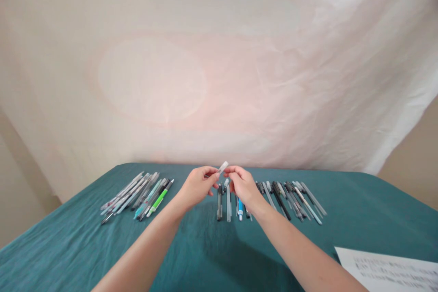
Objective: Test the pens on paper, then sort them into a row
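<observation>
Between my hands, above the far part of the table, is a pen with a whitish, translucent end pointing up and away. My left hand is closed on it, thumb and fingers pinching the lower part. From the other side, my right hand has its thumb and fingertips pinched together at the same pen; the exact contact is hard to make out. Below the hands lie a dark grey pen, a clear pen and a blue pen, partly covered by my right hand.
A green cloth covers the table. Several pens lie in a slanted row on the left, a bright green pen at its right end. More pens lie right of my hands. A printed sheet lies at the front right. Behind hangs a pale cloth.
</observation>
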Demonstrator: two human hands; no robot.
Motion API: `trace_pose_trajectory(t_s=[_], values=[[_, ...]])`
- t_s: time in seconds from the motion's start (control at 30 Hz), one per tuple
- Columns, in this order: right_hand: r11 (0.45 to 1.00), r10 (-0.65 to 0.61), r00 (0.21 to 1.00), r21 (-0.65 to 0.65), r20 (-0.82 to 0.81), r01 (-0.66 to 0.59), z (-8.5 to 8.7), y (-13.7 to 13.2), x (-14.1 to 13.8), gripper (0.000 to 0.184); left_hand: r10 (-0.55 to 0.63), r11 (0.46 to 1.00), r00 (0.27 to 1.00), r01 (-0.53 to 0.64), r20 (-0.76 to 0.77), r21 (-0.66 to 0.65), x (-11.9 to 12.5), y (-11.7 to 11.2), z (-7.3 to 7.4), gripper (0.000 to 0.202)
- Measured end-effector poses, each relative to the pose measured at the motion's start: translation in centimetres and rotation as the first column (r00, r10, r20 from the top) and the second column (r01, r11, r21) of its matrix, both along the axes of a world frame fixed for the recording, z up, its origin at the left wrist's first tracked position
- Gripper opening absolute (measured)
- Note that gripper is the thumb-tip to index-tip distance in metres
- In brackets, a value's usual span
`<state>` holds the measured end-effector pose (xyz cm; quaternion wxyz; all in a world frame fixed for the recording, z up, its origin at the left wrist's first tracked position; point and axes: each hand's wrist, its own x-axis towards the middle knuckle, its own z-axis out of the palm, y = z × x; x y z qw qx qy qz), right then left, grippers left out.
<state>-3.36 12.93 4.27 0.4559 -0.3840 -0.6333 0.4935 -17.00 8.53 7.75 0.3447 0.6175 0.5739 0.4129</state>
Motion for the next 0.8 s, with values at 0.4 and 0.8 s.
trace_pose_trajectory(t_s=[0.4,0.8], values=[[0.998,-0.018,0.97,-0.055,-0.244,0.005,-0.5,0.3,0.2,0.033,-0.076,0.997,0.995,0.077,0.057,-0.021,1.0,-0.2,-1.2,0.027],[0.984,0.05,0.974,-0.157,-0.219,-0.086,-1.1,-0.2,-0.4,0.036,-0.053,0.978,0.961,0.105,0.272,-0.18,0.9,0.4,-2.5,0.041]])
